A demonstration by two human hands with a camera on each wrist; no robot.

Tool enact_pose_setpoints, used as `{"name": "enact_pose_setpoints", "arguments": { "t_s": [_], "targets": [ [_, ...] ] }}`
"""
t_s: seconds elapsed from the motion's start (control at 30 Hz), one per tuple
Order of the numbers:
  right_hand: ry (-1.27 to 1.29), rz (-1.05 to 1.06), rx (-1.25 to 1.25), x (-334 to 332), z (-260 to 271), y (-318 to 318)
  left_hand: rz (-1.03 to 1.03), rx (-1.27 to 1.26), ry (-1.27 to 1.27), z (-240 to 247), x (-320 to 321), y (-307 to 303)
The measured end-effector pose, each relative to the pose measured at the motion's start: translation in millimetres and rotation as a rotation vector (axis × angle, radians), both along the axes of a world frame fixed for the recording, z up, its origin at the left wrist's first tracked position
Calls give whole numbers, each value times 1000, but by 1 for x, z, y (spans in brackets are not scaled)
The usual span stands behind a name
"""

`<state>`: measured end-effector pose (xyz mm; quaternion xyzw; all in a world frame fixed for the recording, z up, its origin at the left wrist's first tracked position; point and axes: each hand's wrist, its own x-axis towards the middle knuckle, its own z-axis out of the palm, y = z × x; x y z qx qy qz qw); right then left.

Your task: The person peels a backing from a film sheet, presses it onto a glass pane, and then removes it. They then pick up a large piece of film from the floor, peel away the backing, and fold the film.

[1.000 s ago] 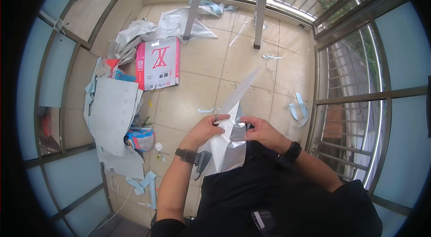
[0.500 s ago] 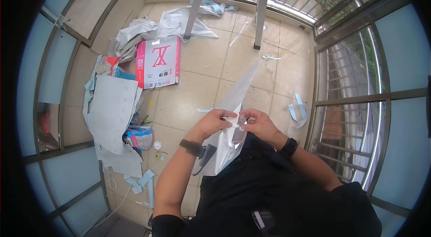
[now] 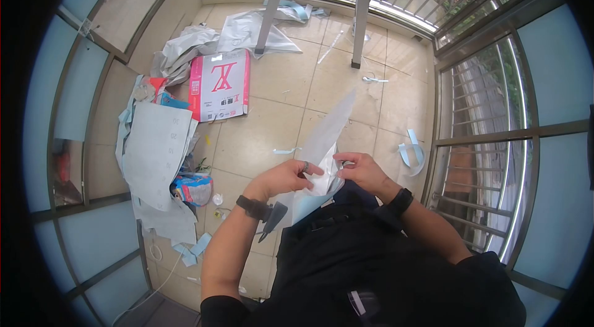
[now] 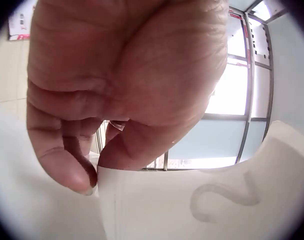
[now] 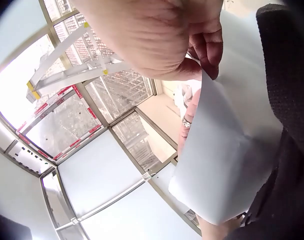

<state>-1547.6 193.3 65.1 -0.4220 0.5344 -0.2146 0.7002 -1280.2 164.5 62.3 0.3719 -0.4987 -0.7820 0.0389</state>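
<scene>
In front of the person's waist, both hands hold a thin white and silvery sheet point(image 3: 334, 126), whose pointed end reaches forward over the floor. The left hand point(image 3: 286, 177), with a ring on one finger, pinches the sheet between thumb and fingers. A grey "2" shows on the white paper face point(image 4: 147, 205) in the left wrist view. Close by on the other side, the right hand point(image 3: 365, 172) pinches the sheet's edge with thumb and fingertips. Its pale, smooth side point(image 5: 217, 165) hangs down from that hand in the right wrist view.
A ladder point(image 3: 272, 14) stands by the railing. A pink and white box point(image 3: 219, 86), crumpled white sheeting point(image 3: 185, 48) and a number-printed paper sheet point(image 3: 154, 160) lie at the left. Light blue strips point(image 3: 409, 154) lie at right. Glazed frames line both sides.
The sheet has turned and folded between the hands: less silver shows, and a pale blue side is now visible near the waist. The left hand has shifted slightly left and down.
</scene>
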Motion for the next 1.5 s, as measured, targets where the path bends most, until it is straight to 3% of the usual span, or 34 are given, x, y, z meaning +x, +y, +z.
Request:
{"name": "enact_pose_setpoints", "arguments": {
  "t_s": [0.2, 0.43, 0.63, 0.87, 0.93, 1.07, 1.2, 1.5],
  "targets": [
    [58, -51, -14, 3, 13, 1, 21, -46, -6, 43, 4, 19],
    [43, 26, 40, 3, 30, 4, 112, 0, 18, 25, 13, 42],
    [-148, -39, -41, -5, 3, 8, 266, 110, 165, 45, 30, 49],
    [-214, -24, 36, 0, 18, 4, 312, 154, 224, 55, 33, 56],
    [-260, -63, 113, 4, 20, 3, 192, -200, 51, 64, 27, 56],
    [-198, -105, 190, 13, 23, 6, 150, -253, 37, 68, 17, 57],
    [-260, 5, 124, 8, 27, 5, 159, -257, 5, 66, 17, 56],
    [-452, -114, 98, 13, 24, 8, 380, 131, 209, 44, 30, 57]
  ]
}}
